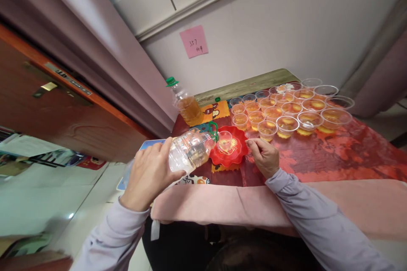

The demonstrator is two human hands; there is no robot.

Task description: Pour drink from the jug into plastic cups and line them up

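Observation:
My left hand [151, 170] is wrapped around a large clear plastic bottle [190, 152]. The bottle lies tilted, its green-ringed neck pointing right at a clear plastic cup [225, 140]. That cup stands in a red scalloped dish [219, 157] with a yellow print. On the dish's right rim, the fingers of my right hand [263, 156] are pinched closed. Just beyond this hand, several clear cups [267, 129] of amber liquid stand in close rows. Whether liquid is leaving the bottle's mouth, I cannot make out.
A second bottle [188, 109] with a green cap and amber liquid stands at the back left. Near it lies a small green cap [218, 99]. A patterned red cloth [359, 152] covers the table, with pink fabric [222, 203] along its front edge. A wooden door [63, 97] is at left.

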